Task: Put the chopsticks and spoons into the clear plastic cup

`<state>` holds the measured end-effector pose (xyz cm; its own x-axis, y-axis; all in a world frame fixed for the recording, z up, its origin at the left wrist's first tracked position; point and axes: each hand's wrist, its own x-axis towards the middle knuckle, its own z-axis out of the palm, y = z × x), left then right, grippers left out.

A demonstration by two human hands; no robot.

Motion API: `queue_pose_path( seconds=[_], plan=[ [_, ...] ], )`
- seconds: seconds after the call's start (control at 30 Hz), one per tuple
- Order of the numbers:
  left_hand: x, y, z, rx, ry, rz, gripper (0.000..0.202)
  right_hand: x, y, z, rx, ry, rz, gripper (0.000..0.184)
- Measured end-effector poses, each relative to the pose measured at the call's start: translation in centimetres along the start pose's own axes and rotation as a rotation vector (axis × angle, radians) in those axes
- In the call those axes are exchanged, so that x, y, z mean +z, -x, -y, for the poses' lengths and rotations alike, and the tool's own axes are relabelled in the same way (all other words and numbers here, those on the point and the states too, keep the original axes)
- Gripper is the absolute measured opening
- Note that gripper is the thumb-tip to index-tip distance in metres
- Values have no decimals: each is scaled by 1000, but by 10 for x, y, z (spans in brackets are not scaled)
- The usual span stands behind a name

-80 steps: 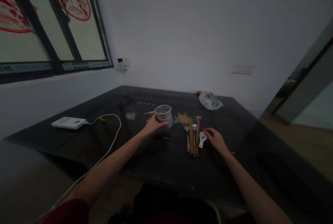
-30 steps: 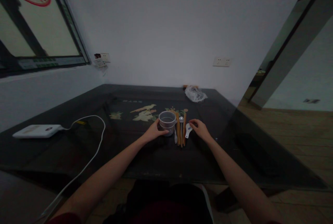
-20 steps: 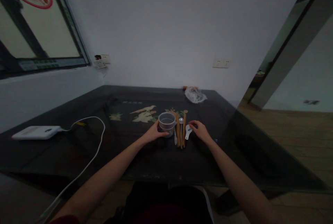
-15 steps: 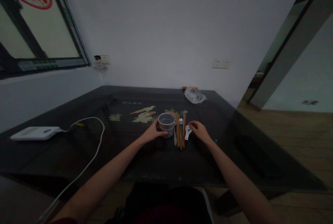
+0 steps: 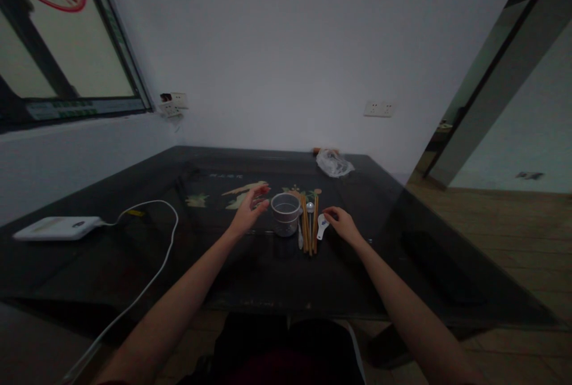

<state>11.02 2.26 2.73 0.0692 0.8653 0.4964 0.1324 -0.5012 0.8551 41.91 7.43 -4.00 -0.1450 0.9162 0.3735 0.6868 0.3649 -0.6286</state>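
Observation:
A clear round container (image 5: 286, 216) stands upright on the dark table. My left hand (image 5: 250, 209) is just left of it, apart from it, fingers spread and holding nothing. Right of the container lie several wooden chopsticks (image 5: 305, 230) in two groups, with a metal spoon (image 5: 310, 208) between them. Another slim utensil (image 5: 300, 238) with a pale handle lies beside the container. At the right end of this row is a white spoon (image 5: 321, 230) with a blue mark. My right hand (image 5: 340, 222) has its bent fingers closed on the bowl of that spoon, which rests on the table.
A crumpled clear plastic bag (image 5: 333, 163) sits at the table's back edge. To the left, a white power bank-like device (image 5: 59, 228) has a white cable (image 5: 172, 242) trailing off the front. A dark flat object (image 5: 440, 269) lies at right.
My left hand has let go of the container and moved left, its fingers opening. The container stays where it was. My right hand stays at the white spoon.

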Motion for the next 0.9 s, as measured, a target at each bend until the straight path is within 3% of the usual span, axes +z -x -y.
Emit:
queue_pose_path(
  seconds=[0.13,0.2,0.27,0.43,0.53,0.7,0.9],
  plan=[
    [-1,7,-17,174,-179,-121,32,-2,1,3,3,13,8,18],
    [2,14,-24,279,-290,-110,26,-2,1,4,7,22,13,18],
    [8,24,-28,394,-376,24,22,-2,1,5,8,30,8,18],
    [37,46,-32,544,-503,575,22,-5,-2,13,-22,52,-22,19],
    [53,52,-29,559,-554,745,24,-10,-6,27,-71,91,-24,18],
    [60,53,-21,516,-555,808,20,-12,-18,61,-66,144,100,20],
    [57,51,-18,475,-564,785,18,10,-36,87,99,272,215,28]
  ],
)
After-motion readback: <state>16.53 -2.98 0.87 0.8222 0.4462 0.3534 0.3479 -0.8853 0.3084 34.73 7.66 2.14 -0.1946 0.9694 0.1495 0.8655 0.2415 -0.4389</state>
